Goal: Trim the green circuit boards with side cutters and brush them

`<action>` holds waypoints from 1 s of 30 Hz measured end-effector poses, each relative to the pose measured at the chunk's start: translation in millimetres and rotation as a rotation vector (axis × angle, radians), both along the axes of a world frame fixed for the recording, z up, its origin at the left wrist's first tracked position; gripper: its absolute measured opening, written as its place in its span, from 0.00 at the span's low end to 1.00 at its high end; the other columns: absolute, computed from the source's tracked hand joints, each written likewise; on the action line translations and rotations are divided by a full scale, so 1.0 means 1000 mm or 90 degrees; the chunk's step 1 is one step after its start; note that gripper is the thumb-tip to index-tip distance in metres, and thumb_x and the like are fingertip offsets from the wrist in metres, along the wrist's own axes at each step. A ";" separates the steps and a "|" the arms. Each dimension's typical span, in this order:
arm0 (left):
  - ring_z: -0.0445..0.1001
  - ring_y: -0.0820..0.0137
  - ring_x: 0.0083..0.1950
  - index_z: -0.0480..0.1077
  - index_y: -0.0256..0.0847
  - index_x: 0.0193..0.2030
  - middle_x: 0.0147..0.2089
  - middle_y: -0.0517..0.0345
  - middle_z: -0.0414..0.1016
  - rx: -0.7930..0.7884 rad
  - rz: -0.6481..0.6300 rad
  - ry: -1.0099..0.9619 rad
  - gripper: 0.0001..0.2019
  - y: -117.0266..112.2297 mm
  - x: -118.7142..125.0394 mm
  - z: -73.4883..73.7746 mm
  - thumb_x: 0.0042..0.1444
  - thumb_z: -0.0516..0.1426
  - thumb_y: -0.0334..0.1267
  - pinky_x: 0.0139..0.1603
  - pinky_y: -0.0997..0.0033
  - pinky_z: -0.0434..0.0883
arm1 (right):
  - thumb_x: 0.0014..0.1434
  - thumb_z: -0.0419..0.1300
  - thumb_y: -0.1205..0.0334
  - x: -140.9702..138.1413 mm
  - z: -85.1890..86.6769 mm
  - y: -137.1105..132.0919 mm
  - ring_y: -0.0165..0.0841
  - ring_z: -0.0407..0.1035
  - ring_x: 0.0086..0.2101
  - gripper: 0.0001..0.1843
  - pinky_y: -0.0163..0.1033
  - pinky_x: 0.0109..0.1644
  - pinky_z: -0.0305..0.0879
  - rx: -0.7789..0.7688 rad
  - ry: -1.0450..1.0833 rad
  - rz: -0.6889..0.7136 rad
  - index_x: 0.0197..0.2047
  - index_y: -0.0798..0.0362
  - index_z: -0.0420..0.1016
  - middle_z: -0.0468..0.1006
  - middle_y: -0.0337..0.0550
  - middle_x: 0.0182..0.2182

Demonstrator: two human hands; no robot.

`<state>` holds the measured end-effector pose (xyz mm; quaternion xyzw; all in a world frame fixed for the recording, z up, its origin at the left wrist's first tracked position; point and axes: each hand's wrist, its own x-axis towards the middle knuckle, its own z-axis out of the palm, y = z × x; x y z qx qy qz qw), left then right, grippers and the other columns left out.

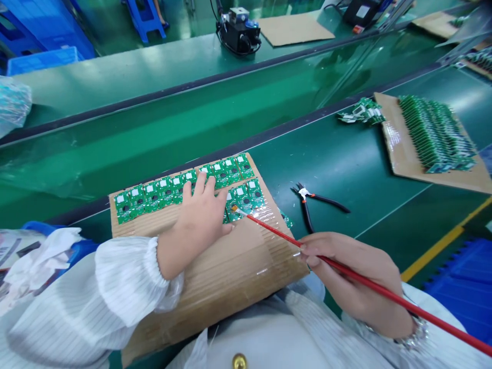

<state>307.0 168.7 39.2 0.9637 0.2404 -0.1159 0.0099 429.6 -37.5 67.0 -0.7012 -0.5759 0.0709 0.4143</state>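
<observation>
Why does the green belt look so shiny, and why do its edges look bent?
In the head view, bright glare lies on the green conveyor belt and on the shiny wrap over the cardboard; the wide view seems to bow the belt's long edges; the circuit boards still look fairly sharp.

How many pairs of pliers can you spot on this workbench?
1: a pair of pliers with black and red handles lies on the green conveyor belt, right of the nearest cardboard sheet. Others may be hidden.
</observation>
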 end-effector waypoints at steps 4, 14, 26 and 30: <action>0.49 0.41 0.69 0.67 0.39 0.59 0.65 0.34 0.60 0.001 0.002 -0.004 0.34 0.000 0.006 -0.004 0.47 0.62 0.53 0.62 0.41 0.54 | 0.54 0.57 0.74 -0.002 -0.005 0.009 0.29 0.75 0.30 0.08 0.29 0.33 0.73 0.033 0.036 0.005 0.34 0.51 0.72 0.79 0.39 0.28; 0.50 0.41 0.69 0.68 0.38 0.58 0.63 0.33 0.62 0.002 0.004 -0.010 0.33 -0.002 0.008 -0.005 0.45 0.63 0.51 0.61 0.42 0.55 | 0.56 0.55 0.74 0.001 -0.003 0.012 0.29 0.75 0.29 0.09 0.30 0.32 0.73 -0.035 0.019 0.076 0.35 0.50 0.71 0.78 0.40 0.28; 0.50 0.40 0.69 0.70 0.38 0.55 0.63 0.32 0.62 0.011 0.000 -0.023 0.32 -0.001 0.008 -0.006 0.44 0.64 0.50 0.61 0.41 0.55 | 0.54 0.56 0.73 0.005 0.006 0.001 0.29 0.76 0.28 0.08 0.29 0.31 0.73 -0.027 -0.022 0.029 0.34 0.51 0.72 0.79 0.40 0.28; 0.50 0.41 0.69 0.69 0.39 0.57 0.64 0.33 0.61 0.006 0.004 -0.020 0.33 -0.001 0.008 -0.006 0.44 0.64 0.51 0.62 0.41 0.55 | 0.56 0.57 0.71 0.007 0.004 -0.001 0.29 0.75 0.28 0.06 0.30 0.32 0.72 -0.009 -0.030 -0.018 0.32 0.51 0.71 0.79 0.40 0.26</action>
